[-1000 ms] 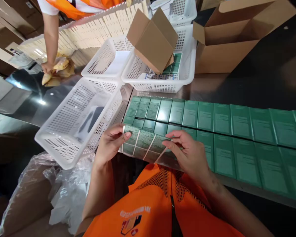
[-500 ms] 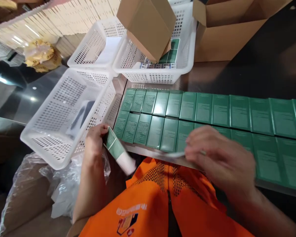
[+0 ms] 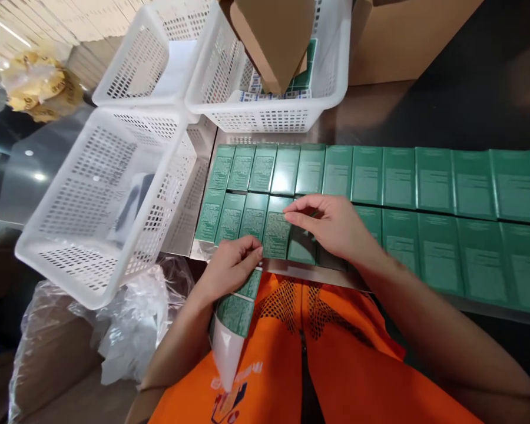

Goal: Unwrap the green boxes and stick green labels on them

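In my left hand (image 3: pixel 234 265) I hold a strip of green labels (image 3: pixel 234 315), pinched between thumb and fingers; its white backing hangs down over my orange vest. My right hand (image 3: pixel 329 224) is closed in a pinch at the upper right corner of a printed green label (image 3: pixel 277 232), which lies on a box in the front row. Two rows of green boxes (image 3: pixel 397 171) lie side by side. The boxes at the left end of both rows bear dense printed text; those farther right have a plainer face. My right hand and forearm hide part of the front row.
White perforated baskets stand at the left (image 3: pixel 101 194), upper left (image 3: pixel 136 59) and top centre (image 3: pixel 265 115). A cardboard box (image 3: pixel 278 47) sits tilted in the centre basket above label sheets. Another carton (image 3: pixel 393 53) stands behind. Clear plastic (image 3: pixel 132 335) lies at lower left.
My left hand has moved right with the label strip, to the front row's edge. My right hand has come left and up onto the boxes, and the fourth front box now shows a printed label.
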`<state>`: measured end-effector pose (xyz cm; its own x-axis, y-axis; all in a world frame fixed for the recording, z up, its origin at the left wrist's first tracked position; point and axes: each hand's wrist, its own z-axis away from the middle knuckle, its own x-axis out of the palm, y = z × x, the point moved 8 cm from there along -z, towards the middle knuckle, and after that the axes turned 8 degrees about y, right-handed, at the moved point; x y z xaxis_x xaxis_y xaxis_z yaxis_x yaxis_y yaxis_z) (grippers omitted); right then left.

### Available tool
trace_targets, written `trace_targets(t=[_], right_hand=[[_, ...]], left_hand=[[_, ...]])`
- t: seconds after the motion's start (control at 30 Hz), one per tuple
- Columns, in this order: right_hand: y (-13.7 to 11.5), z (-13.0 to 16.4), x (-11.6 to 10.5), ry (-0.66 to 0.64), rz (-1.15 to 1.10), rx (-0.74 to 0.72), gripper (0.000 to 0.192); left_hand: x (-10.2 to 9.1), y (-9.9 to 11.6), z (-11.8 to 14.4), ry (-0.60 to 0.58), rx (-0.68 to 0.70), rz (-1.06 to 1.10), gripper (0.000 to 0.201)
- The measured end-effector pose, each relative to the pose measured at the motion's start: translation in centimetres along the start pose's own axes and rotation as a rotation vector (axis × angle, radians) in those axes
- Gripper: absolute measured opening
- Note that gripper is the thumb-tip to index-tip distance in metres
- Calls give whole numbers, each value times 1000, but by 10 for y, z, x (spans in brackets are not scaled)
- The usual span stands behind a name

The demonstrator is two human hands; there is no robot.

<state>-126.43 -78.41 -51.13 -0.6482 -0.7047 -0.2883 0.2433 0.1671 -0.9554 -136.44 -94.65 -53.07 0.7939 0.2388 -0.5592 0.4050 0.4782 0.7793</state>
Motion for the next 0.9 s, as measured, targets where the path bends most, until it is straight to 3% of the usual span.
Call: trace_targets(t=[0.2,0.43,0.9], right_hand=[[11,-4,5,20,59,11,8],[13,-5,7,63,248,15,4],[12,2,14,132,449,-110,6]], left_hand=[[3,-4,0,-15,-109,151,20],[9,-5,-5,-12,-108,-109,30],[9,-1,-15,-4,-156,-230,31]])
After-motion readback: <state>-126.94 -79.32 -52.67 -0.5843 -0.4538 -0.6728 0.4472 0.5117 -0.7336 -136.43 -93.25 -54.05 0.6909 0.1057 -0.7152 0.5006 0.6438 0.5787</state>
